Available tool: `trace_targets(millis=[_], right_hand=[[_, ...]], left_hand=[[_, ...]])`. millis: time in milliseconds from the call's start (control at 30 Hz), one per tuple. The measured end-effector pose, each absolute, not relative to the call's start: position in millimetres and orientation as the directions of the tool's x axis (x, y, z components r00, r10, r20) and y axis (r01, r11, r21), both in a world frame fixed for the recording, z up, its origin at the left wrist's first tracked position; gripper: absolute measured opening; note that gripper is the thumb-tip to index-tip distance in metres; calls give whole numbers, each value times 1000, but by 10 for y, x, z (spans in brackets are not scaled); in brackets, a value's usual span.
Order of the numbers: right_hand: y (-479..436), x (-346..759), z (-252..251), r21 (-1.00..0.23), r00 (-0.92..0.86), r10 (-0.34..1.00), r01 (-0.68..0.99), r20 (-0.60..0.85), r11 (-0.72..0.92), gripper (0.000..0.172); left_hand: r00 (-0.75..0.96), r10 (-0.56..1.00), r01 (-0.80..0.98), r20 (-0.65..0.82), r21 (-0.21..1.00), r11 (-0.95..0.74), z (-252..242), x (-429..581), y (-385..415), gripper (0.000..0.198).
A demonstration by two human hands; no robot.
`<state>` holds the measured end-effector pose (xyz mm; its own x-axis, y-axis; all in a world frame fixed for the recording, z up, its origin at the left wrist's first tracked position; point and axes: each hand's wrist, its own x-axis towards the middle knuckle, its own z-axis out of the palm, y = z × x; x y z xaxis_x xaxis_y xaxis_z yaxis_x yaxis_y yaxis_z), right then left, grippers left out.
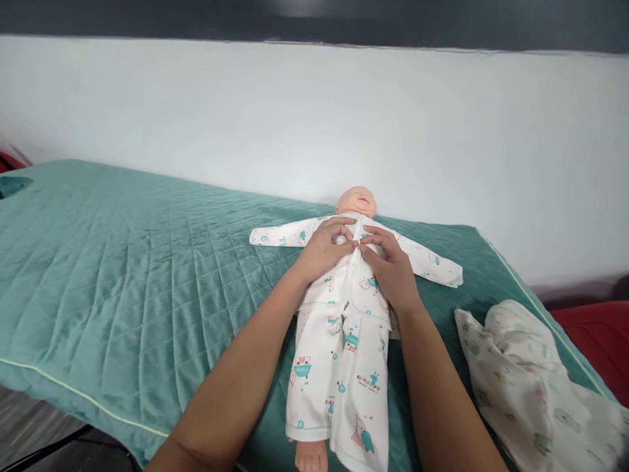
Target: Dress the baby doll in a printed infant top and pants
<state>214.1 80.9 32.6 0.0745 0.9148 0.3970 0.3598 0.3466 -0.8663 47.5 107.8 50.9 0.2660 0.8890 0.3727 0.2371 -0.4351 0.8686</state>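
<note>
A baby doll (pixel 357 200) lies on its back, its head toward the wall. It wears a white printed pajama top (pixel 327 288) and matching pajama pants (pixel 314 387); one bare foot shows below a pant leg. My left hand (pixel 330 246) and my right hand (pixel 388 262) meet at the upper chest, along the front opening of the top. Thumb and fingers of each hand pinch the placket edges, around what looks like a button. A lower button (pixel 352 265) sits just beneath my fingertips. The sleeves stretch out flat to both sides.
Under the doll is a green quilted bedspread (pixel 147 282). A crumpled white printed cloth (pixel 535 387) lies at the right, near the bed's edge. Behind stands a white wall (pixel 295 118). Something red (pixel 599 341) is beyond the right edge.
</note>
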Motion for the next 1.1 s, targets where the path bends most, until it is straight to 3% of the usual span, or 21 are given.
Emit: trace_targets(millis=[300, 667, 933, 1100], right_hand=[[818, 2205, 255, -837, 10, 889, 341, 458, 427, 9], [783, 2193, 243, -786, -23, 847, 358, 531, 503, 12], [765, 2205, 247, -804, -16, 853, 327, 521, 497, 11], [747, 2188, 254, -821, 6, 865, 320, 502, 473, 11]], left_hand=[[205, 867, 275, 455, 823, -497, 458, 492, 1057, 11], [200, 735, 452, 648, 604, -656, 379, 537, 1029, 12], [200, 826, 314, 528, 764, -564, 414, 491, 993, 10], [184, 838, 263, 513, 796, -545, 396, 475, 1009, 10]])
